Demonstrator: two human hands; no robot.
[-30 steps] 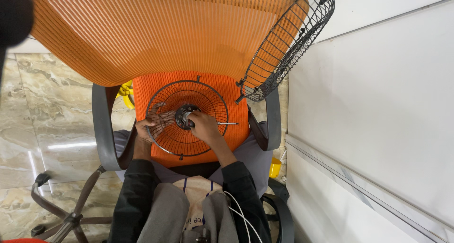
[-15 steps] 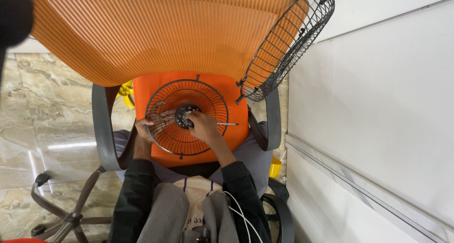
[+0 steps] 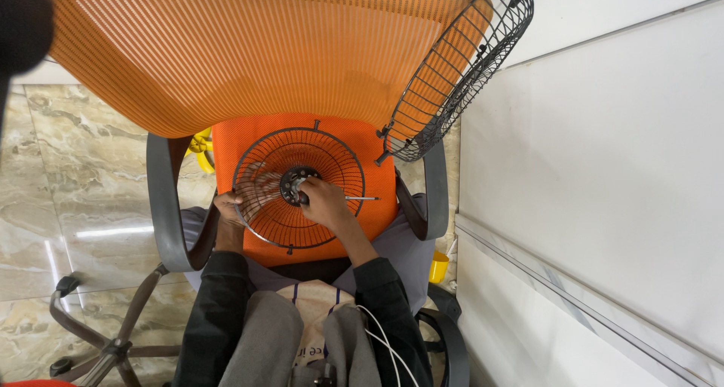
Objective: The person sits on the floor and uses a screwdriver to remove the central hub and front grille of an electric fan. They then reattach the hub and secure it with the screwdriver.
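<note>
Fan guard: we see a round black wire fan guard [image 3: 299, 189] lying flat on the orange chair seat [image 3: 377, 214], open face up, its centre axis pointing up toward the camera.
Hub: dark round hub [image 3: 290, 183] in the middle of the guard, wires fanning out from it.
Left hand: our left hand [image 3: 227, 206] grips the guard's rim at its left edge, fingers curled over the wire.
Right hand: our right hand [image 3: 324, 204] is clenched round a screwdriver [image 3: 360, 198] just right of the hub.
Screwdriver axis: thin metal shaft runs roughly level across the frame and sticks out to the right of the hand, lying over the guard's wires; we cannot tell which end is the tip.
Second guard: another black wire guard [image 3: 464, 70] leans tilted at the chair's upper right, against the orange mesh backrest [image 3: 249, 48], well apart from both hands.
Floor: marble tile floor [image 3: 68, 206] to the left.
</note>
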